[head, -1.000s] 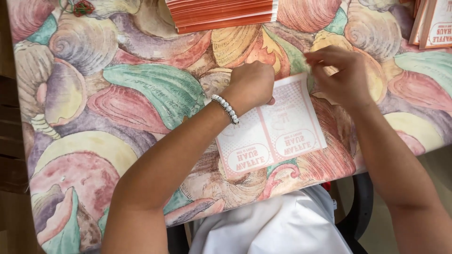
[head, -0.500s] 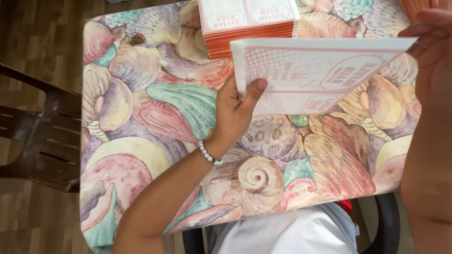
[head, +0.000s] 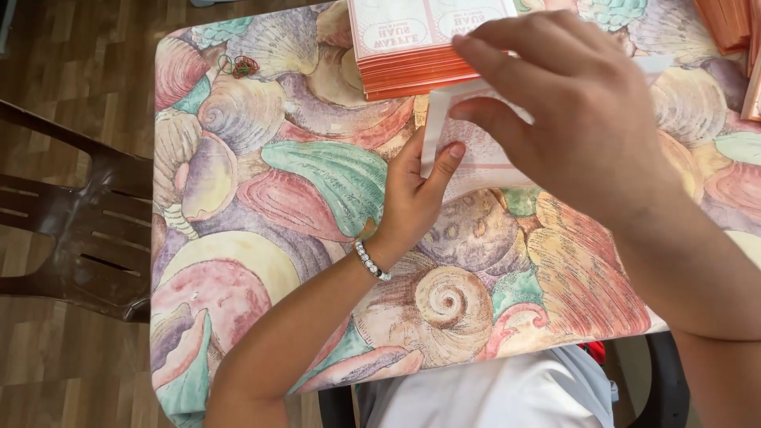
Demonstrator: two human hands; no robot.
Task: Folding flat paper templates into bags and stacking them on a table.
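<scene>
We grip a white printed card [head: 476,154] in both hands above the seashell-patterned tablecloth [head: 269,198], just in front of the orange-edged stack of cards [head: 420,47]. Our left hand [head: 416,190], a beaded bracelet [head: 371,261] on its wrist, pinches the card's near left edge; our right hand [head: 579,111] clasps its top from above. A brown plastic chair [head: 71,230] stands left of the stack, beyond the tablecloth's edge.

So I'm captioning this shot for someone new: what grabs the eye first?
The shell-patterned tablecloth fills most of the view. At upper centre, the left hand and right hand grip a white printed sheet. Behind it sits an orange-edged stack, and a brown chair stands left.
</scene>
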